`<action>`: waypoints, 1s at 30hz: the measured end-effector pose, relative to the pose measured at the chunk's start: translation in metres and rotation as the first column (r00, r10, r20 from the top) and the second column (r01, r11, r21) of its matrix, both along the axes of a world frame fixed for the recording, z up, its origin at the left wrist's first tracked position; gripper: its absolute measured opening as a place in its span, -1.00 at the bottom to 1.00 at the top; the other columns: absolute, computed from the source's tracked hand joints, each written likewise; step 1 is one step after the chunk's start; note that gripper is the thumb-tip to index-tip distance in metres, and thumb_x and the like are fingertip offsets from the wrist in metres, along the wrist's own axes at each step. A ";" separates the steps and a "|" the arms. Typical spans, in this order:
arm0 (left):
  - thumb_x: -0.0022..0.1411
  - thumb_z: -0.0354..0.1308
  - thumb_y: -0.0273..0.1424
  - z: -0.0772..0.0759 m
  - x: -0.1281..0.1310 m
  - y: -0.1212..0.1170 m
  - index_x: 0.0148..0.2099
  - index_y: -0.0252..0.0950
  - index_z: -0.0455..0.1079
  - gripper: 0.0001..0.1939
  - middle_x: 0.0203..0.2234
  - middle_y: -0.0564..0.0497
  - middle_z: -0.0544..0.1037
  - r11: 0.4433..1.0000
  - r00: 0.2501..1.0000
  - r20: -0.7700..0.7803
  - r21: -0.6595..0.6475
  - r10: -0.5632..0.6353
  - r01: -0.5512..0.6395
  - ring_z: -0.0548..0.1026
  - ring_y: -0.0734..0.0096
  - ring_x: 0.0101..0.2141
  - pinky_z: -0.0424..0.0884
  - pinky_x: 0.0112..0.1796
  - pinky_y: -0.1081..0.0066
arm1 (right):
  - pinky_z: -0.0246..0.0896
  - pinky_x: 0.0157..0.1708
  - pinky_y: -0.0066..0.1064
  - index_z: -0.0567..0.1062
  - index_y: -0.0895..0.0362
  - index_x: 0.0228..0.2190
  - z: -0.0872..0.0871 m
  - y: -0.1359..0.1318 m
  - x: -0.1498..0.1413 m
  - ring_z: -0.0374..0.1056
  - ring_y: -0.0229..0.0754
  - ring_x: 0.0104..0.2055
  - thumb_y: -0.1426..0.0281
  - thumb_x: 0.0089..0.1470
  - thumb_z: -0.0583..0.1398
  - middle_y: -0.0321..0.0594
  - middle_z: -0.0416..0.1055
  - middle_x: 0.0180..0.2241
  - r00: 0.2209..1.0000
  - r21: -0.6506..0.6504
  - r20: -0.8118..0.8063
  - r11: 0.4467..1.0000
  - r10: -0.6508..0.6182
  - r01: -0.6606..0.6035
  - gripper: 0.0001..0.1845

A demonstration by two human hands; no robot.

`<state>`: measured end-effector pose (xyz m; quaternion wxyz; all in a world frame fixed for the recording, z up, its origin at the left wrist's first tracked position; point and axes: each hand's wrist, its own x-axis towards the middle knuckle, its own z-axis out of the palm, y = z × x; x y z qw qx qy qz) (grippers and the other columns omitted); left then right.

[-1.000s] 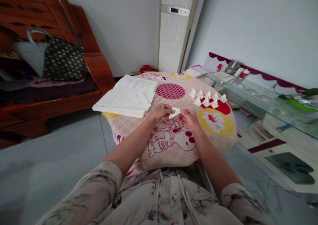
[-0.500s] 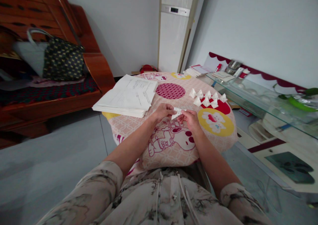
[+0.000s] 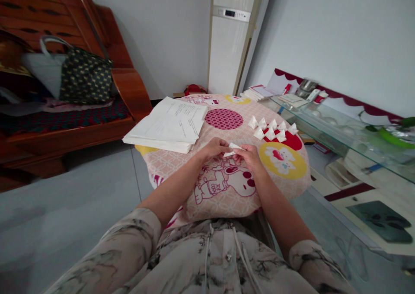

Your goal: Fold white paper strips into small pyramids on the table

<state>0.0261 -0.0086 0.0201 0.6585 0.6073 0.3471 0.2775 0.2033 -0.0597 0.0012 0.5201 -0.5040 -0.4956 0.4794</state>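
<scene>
Between my two hands is a small folded piece of white paper, held above the near half of the round table. My left hand pinches its left side with thumb and fingers. On the right side, my right hand grips it with the fingers curled beneath. My fingers hide part of the folds. Beyond my right hand, several small white folded paper pyramids stand in two rows. A thick stack of white printed sheets lies at the table's left.
A patterned cloth covers the round table. Close on the right stands a glass-topped cabinet with cups and other items. A wooden bench with a dark patterned bag is at the left. Behind rises a white air conditioner.
The folded paper has tilted between my fingers, and my right fingers have curled in closer around it. The pyramids and the paper stack stay where they were.
</scene>
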 end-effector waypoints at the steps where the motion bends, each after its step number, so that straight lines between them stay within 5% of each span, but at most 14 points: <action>1: 0.07 0.34 -0.45 0.000 0.001 0.000 -0.49 -0.40 0.46 -0.83 -0.63 0.04 0.49 1.000 1.000 -0.019 -0.021 -0.022 0.022 0.39 0.59 -0.64 0.28 -0.55 0.55 | 0.13 -0.71 -0.49 0.51 0.14 -0.64 0.000 0.001 0.000 0.26 -0.31 -0.70 0.18 -0.21 0.39 -0.22 0.47 -0.67 1.000 0.004 0.001 1.000 -0.017 0.017 -0.70; 7: 0.11 0.28 -0.52 -0.004 0.006 0.001 -0.43 -0.43 0.50 -0.91 -0.60 -0.02 0.56 0.998 0.997 -0.064 -0.053 -0.042 0.039 0.49 0.52 -0.60 0.42 -0.48 0.51 | 0.13 -0.73 -0.50 0.51 0.14 -0.63 -0.001 0.003 -0.002 0.28 -0.29 -0.69 0.18 -0.26 0.40 -0.22 0.47 -0.67 0.997 -0.019 -0.007 0.996 -0.082 0.082 -0.70; 18: 0.06 0.23 -0.58 -0.006 0.012 -0.001 -0.50 -0.42 0.47 -0.89 -0.67 0.02 0.50 1.000 0.999 -0.044 -0.004 0.026 -0.026 0.42 0.59 -0.66 0.32 -0.57 0.58 | 0.12 -0.77 -0.51 0.47 0.12 -0.64 0.000 0.002 -0.006 0.25 -0.31 -0.72 0.17 -0.25 0.38 -0.26 0.43 -0.69 0.999 -0.026 0.005 0.999 -0.044 0.044 -0.69; 30: 0.03 0.22 -0.58 0.001 0.005 -0.006 -0.53 -0.37 0.38 -0.87 -0.71 0.06 0.46 0.982 0.992 -0.022 -0.140 0.122 -0.124 0.39 0.58 -0.68 0.29 -0.57 0.54 | 0.08 -0.78 -0.49 0.43 0.10 -0.65 0.003 0.000 0.000 0.21 -0.31 -0.73 0.15 -0.28 0.41 -0.30 0.39 -0.72 0.992 -0.017 -0.105 0.997 -0.072 0.070 -0.65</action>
